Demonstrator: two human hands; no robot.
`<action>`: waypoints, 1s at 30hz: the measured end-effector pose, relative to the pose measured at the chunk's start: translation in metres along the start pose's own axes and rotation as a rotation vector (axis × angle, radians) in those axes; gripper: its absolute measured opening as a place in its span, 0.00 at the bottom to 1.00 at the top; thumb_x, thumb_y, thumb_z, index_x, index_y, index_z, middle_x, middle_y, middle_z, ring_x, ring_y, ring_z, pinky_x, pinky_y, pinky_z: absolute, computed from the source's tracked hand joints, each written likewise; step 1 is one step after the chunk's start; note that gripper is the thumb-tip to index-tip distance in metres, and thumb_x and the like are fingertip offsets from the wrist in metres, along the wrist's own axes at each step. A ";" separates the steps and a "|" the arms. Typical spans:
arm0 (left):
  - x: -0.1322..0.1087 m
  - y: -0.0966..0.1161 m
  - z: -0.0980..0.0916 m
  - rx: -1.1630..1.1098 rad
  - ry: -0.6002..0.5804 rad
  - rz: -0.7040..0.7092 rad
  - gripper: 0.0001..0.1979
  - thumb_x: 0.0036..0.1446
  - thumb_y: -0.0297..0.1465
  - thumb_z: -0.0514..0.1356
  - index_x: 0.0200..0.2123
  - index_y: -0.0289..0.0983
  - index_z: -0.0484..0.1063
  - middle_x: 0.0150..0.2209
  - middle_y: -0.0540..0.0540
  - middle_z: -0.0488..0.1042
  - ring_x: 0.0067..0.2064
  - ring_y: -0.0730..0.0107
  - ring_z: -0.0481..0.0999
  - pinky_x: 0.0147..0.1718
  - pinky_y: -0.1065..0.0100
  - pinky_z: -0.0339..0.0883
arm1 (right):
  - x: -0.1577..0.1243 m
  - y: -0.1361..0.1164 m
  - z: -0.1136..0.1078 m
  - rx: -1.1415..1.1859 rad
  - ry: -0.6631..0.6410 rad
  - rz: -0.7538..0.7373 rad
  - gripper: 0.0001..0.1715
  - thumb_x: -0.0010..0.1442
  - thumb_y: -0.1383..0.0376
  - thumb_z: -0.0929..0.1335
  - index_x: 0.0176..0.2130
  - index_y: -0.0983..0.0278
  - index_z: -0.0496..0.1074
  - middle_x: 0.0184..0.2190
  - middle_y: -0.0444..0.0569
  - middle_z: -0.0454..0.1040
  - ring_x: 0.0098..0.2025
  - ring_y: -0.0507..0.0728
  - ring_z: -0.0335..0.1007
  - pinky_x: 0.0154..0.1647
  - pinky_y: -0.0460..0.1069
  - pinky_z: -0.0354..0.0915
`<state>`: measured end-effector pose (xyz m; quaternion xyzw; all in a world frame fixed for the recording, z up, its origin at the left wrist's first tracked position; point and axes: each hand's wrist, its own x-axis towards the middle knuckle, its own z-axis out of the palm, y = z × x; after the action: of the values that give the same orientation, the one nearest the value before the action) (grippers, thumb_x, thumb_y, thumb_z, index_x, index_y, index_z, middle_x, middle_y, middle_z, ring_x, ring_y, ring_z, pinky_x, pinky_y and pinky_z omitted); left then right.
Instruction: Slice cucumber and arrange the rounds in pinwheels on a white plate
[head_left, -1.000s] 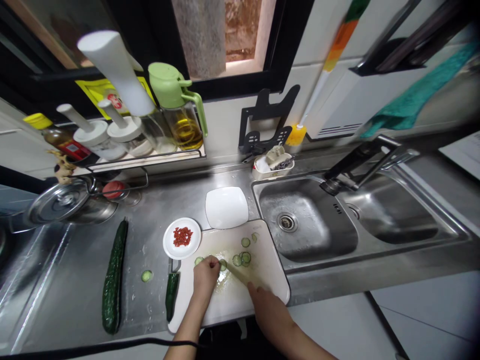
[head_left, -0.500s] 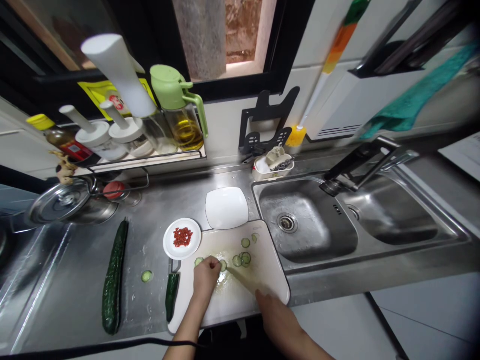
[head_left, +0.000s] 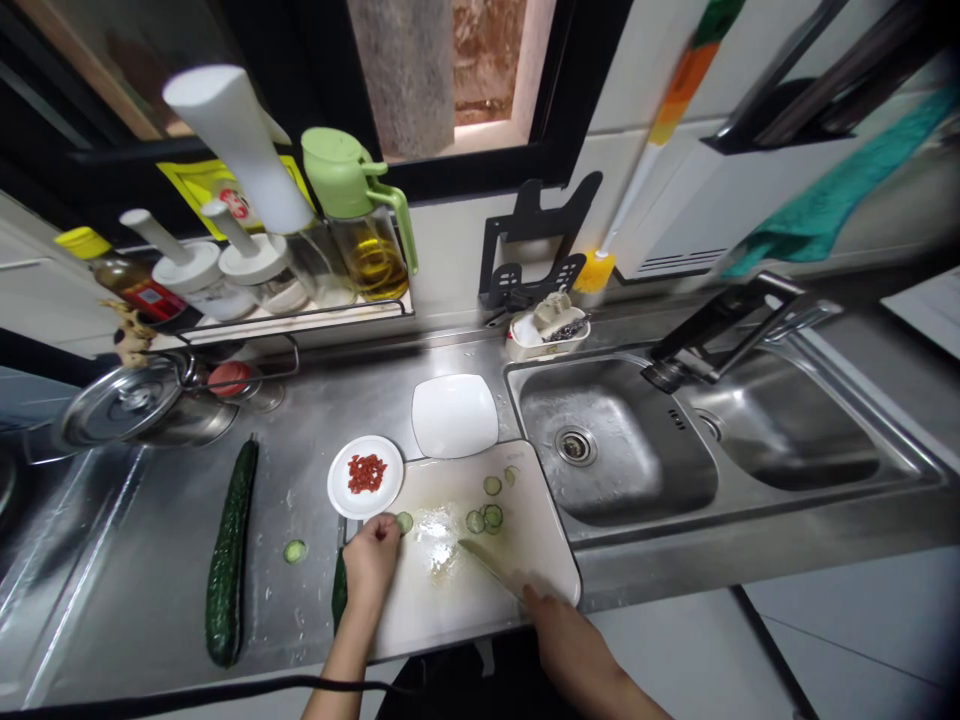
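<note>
My left hand (head_left: 372, 556) is at the left side of the white cutting board (head_left: 457, 618), its fingers pinched together. A thin cucumber slice (head_left: 405, 522) lies right at the fingertips; what is between them is hidden. In my right hand (head_left: 564, 632) is a kitchen knife (head_left: 493, 567), its blade low over the board and pointing up and left. Several cucumber slices (head_left: 475, 521) lie on the board's right half. A cut piece of cucumber (head_left: 340, 590) at the board's left edge is partly covered by my left hand and wrist.
A whole cucumber (head_left: 231, 555) and a single slice (head_left: 295, 551) lie on the steel counter. Behind the board are a small plate (head_left: 337, 497) of chopped red bits and a white dish (head_left: 454, 415). The sink (head_left: 615, 440) is right; a dark cable (head_left: 285, 683) crosses in front.
My left hand has moved left, away from the board's middle. The slice that was beside the knife tip no longer shows there. My right hand and knife have shifted slightly right and down.
</note>
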<state>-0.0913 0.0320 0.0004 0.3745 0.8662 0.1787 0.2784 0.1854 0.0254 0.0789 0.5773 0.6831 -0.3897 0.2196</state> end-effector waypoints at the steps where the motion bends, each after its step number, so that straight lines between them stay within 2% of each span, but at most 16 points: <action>1: 0.000 -0.001 0.000 0.010 0.006 0.001 0.10 0.51 0.35 0.56 0.32 0.41 0.76 0.28 0.49 0.78 0.29 0.69 0.74 0.32 0.72 0.60 | 0.000 0.000 0.000 -0.010 -0.011 0.010 0.29 0.56 0.77 0.53 0.53 0.67 0.67 0.41 0.57 0.76 0.43 0.59 0.72 0.41 0.49 0.65; 6: -0.003 -0.003 0.002 0.046 0.047 0.028 0.09 0.52 0.34 0.55 0.33 0.40 0.74 0.29 0.48 0.77 0.29 0.69 0.73 0.33 0.71 0.60 | -0.002 -0.004 -0.006 -0.047 -0.039 0.018 0.32 0.54 0.79 0.53 0.54 0.68 0.66 0.42 0.58 0.76 0.43 0.60 0.72 0.41 0.50 0.65; 11: -0.007 0.003 0.007 -0.008 0.138 0.199 0.10 0.52 0.34 0.54 0.34 0.38 0.74 0.30 0.46 0.75 0.31 0.68 0.72 0.34 0.69 0.62 | -0.003 -0.005 -0.007 -0.024 -0.029 0.031 0.31 0.54 0.78 0.54 0.54 0.66 0.67 0.44 0.57 0.75 0.44 0.59 0.72 0.41 0.49 0.65; 13: -0.009 0.012 0.013 -0.065 0.077 0.281 0.11 0.51 0.34 0.55 0.36 0.37 0.74 0.30 0.47 0.74 0.30 0.69 0.71 0.34 0.69 0.63 | -0.003 -0.004 -0.005 -0.024 -0.014 0.025 0.32 0.55 0.78 0.54 0.55 0.66 0.66 0.44 0.56 0.75 0.45 0.59 0.72 0.42 0.48 0.64; 17: -0.014 0.040 0.030 -0.097 -0.147 0.406 0.11 0.50 0.32 0.56 0.37 0.37 0.74 0.30 0.48 0.73 0.30 0.71 0.69 0.33 0.69 0.62 | -0.003 -0.002 -0.003 -0.034 -0.008 0.010 0.32 0.55 0.78 0.53 0.55 0.67 0.66 0.45 0.57 0.75 0.45 0.58 0.71 0.44 0.48 0.64; 21: -0.018 0.069 0.046 -0.023 -0.305 0.428 0.05 0.49 0.28 0.58 0.31 0.37 0.72 0.29 0.49 0.70 0.30 0.72 0.68 0.33 0.71 0.60 | -0.005 -0.004 -0.006 -0.043 0.000 0.010 0.30 0.56 0.77 0.54 0.54 0.67 0.67 0.46 0.56 0.74 0.47 0.58 0.71 0.45 0.47 0.63; 25: -0.018 0.084 0.058 0.087 -0.361 0.351 0.04 0.47 0.25 0.60 0.30 0.37 0.71 0.29 0.49 0.69 0.32 0.73 0.68 0.34 0.72 0.58 | -0.007 -0.009 -0.010 -0.082 -0.049 0.037 0.31 0.56 0.78 0.53 0.55 0.67 0.65 0.45 0.56 0.74 0.45 0.59 0.71 0.42 0.48 0.64; 30: -0.017 0.088 0.064 0.132 -0.362 0.304 0.06 0.46 0.23 0.59 0.30 0.37 0.71 0.31 0.49 0.68 0.33 0.73 0.68 0.34 0.72 0.57 | -0.007 -0.008 -0.008 -0.119 -0.077 0.045 0.32 0.57 0.78 0.52 0.57 0.67 0.63 0.48 0.57 0.73 0.47 0.60 0.71 0.44 0.49 0.64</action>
<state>0.0060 0.0828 0.0020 0.5439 0.7456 0.0913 0.3740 0.1808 0.0279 0.0911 0.5630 0.6830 -0.3653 0.2883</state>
